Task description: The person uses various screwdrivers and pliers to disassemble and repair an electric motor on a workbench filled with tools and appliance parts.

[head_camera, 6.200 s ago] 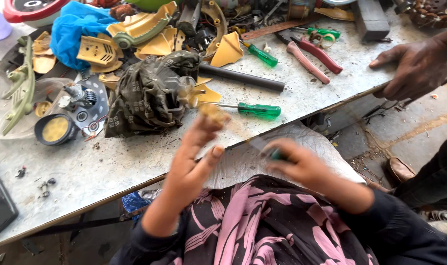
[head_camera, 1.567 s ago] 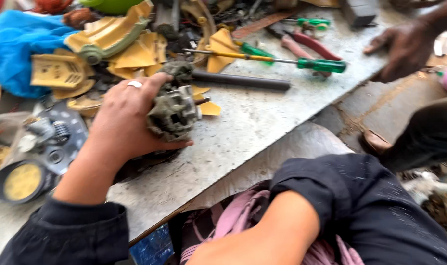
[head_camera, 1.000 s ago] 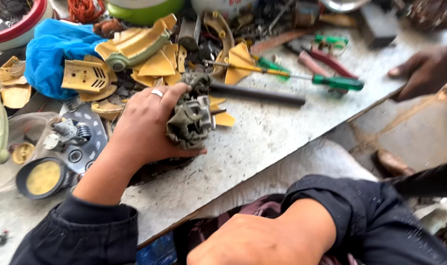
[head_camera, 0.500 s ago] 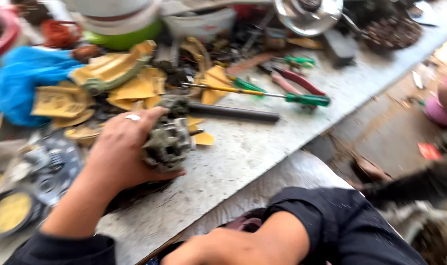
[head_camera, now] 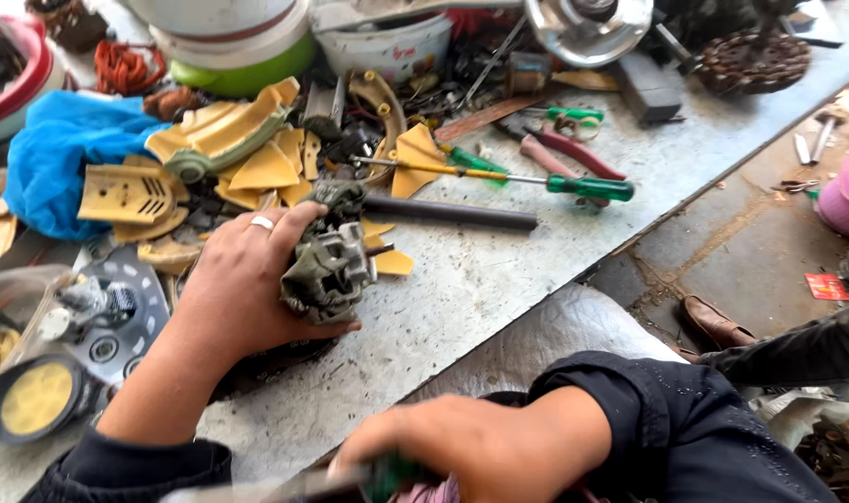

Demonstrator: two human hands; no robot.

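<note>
Clutching grimy motor part [head_camera: 329,270] (tight grip)

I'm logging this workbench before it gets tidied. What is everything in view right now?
motor part: one, grey-green, in the left hand over the bench
screwdrivers: two, green handles, bench centre right
pliers: one, red handles, behind the screwdrivers
dark rod: one, black, beside the motor part
yellow plastic pieces: many, yellow, bench centre left
blue cloth: one, blue, far left
round cap: one, black with yellow inside, lower left
shoe: one, brown, on the floor at right
left hand: gripping the motor part
right hand: bottom edge, holding a blurred green-handled tool
</note>
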